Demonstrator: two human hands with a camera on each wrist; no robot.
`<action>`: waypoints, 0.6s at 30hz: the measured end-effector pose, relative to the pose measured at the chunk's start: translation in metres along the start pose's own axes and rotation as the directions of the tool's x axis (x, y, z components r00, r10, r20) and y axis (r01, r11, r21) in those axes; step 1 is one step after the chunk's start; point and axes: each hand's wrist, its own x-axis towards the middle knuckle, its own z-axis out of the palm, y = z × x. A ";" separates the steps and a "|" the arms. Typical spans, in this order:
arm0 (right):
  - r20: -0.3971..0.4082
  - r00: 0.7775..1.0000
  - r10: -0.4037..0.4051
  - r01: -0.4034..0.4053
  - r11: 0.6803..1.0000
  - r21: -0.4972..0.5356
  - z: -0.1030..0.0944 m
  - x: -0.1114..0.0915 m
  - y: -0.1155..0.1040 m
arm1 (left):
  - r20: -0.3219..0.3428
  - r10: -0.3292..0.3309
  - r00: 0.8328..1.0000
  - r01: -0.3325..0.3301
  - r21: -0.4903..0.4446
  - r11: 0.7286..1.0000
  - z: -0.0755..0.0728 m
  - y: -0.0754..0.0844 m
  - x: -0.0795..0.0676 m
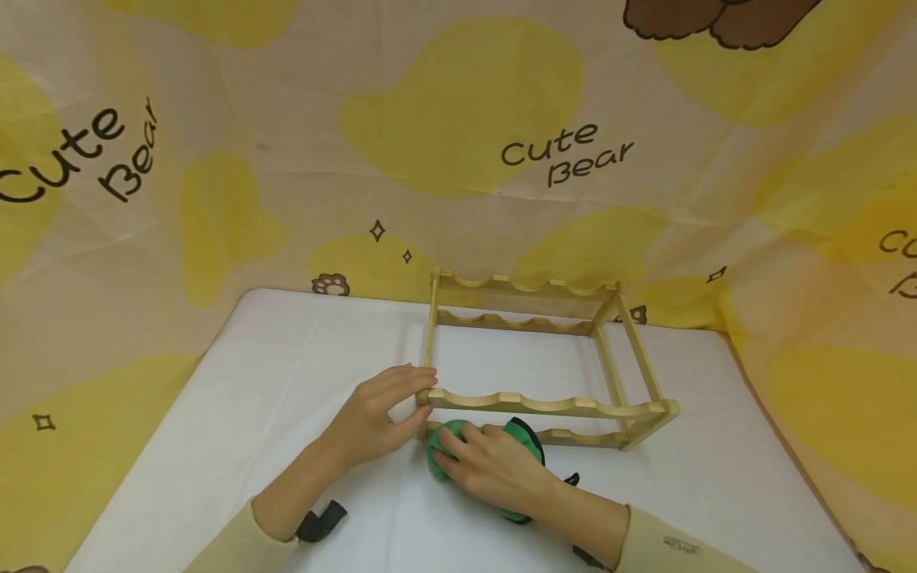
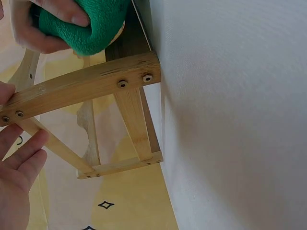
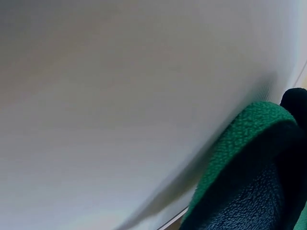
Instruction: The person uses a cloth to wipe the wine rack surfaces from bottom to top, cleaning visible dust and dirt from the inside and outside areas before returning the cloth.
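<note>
A light wooden rack [image 1: 552, 406] with scalloped rails stands on the white table, its near left corner towards me. My left hand [image 1: 372, 418] holds that corner, fingers above the upper rail and thumb below. My right hand [image 1: 494, 469] grips a bunched green cloth [image 1: 528, 439] with black edging against the lower front rail, near its left end. In the left wrist view the cloth [image 2: 105, 24] bulges beside the rack's screwed end frame [image 2: 81, 86]. Only a fold of the cloth [image 3: 254, 122] and its dark edge show in the right wrist view; the right fingers are hidden there.
A yellow and beige printed curtain [image 1: 458, 119] hangs behind the white tabletop [image 1: 301, 350] and along both sides. The rack's back rails [image 1: 516, 322] reach close to the rear table edge. Dark straps [image 1: 322, 521] show by the wrists.
</note>
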 end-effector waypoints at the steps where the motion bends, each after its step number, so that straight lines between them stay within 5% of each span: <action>1: -0.005 1.000 0.001 -0.001 1.000 -0.005 0.000 0.002 0.000 | -0.002 0.003 1.000 -0.003 0.001 1.000 0.000 0.000 0.000; 18: 0.041 0.999 0.020 -0.021 1.000 0.006 -0.001 0.002 0.000 | -0.004 0.013 1.000 -0.013 0.005 1.000 0.000 0.000 0.000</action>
